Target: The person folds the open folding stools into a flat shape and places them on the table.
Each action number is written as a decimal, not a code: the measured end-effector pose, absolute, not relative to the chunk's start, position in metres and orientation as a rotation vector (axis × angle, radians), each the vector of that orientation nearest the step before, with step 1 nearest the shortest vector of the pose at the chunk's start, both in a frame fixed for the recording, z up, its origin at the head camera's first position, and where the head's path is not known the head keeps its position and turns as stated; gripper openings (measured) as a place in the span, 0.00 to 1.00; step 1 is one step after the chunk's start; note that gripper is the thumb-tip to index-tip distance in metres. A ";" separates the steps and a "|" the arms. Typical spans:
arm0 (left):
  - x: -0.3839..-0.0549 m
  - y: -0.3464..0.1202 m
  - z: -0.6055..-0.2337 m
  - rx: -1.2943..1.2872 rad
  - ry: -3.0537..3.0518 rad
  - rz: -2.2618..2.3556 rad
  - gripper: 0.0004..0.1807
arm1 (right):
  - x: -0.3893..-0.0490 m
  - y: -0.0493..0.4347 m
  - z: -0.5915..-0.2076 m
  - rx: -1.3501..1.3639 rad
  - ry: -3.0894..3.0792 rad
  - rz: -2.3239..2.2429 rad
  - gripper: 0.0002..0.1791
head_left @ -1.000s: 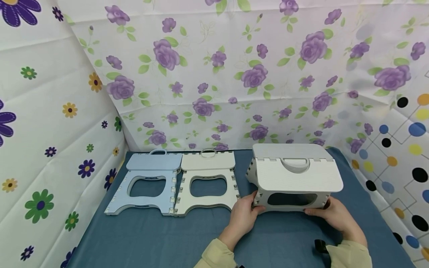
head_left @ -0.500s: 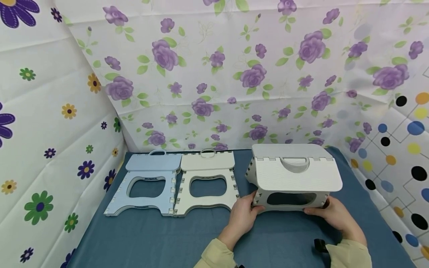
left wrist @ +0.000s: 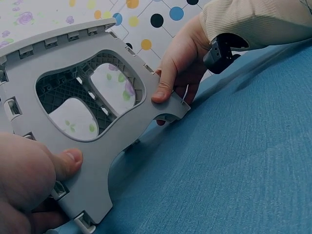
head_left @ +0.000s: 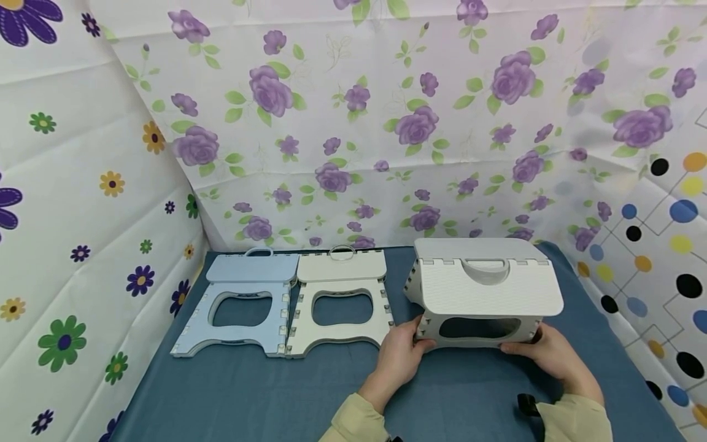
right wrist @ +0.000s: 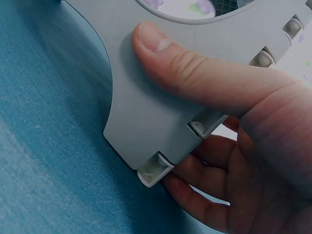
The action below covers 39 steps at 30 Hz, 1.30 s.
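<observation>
A grey-white folding step stool (head_left: 491,288) stands unfolded at the right of the blue cloth, its hinged top spread flat with a carry handle in the middle. My left hand (head_left: 400,356) grips the lower left corner of its front leg panel, thumb on the front face, as the left wrist view shows. At the opposite lower corner my right hand (head_left: 555,356) holds the same panel. In the right wrist view the thumb (right wrist: 156,44) lies on the panel's face, with the other fingers (right wrist: 209,165) curled behind its hinged edge.
Left of the stool, a folded cream stool (head_left: 342,334) and a folded light blue stool (head_left: 237,334) lie flat side by side on the blue cloth (head_left: 254,399). Flowered sheeting (head_left: 309,147) rises behind, with dotted sheeting (head_left: 652,294) along the right side.
</observation>
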State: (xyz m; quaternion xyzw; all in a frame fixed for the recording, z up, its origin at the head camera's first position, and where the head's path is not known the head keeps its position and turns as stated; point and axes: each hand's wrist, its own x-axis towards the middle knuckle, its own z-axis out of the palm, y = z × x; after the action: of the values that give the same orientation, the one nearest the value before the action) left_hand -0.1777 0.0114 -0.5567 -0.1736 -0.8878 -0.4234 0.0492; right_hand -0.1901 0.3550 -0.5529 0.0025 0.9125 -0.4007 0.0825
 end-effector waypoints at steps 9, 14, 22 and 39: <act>-0.178 0.010 -0.557 -0.525 -2.727 -1.285 0.29 | -0.190 0.355 -0.555 0.007 2.714 -1.205 0.50; -0.178 0.010 -0.556 -0.532 -2.722 -1.292 0.29 | -0.190 0.355 -0.554 -0.010 2.709 -1.215 0.49; -0.178 0.010 -0.556 -0.540 -2.720 -1.305 0.27 | -0.191 0.355 -0.555 -0.008 2.709 -1.225 0.49; -0.180 0.009 -0.556 -0.558 -2.712 -1.358 0.24 | -0.190 0.355 -0.555 -0.004 2.701 -1.233 0.49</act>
State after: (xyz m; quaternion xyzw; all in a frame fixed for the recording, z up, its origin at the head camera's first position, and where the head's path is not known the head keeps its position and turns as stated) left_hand -0.1796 0.0094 -0.5560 -0.1808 -0.8790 -0.4402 0.0290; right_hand -0.1904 0.3553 -0.5552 -0.0013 0.9062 -0.4139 0.0863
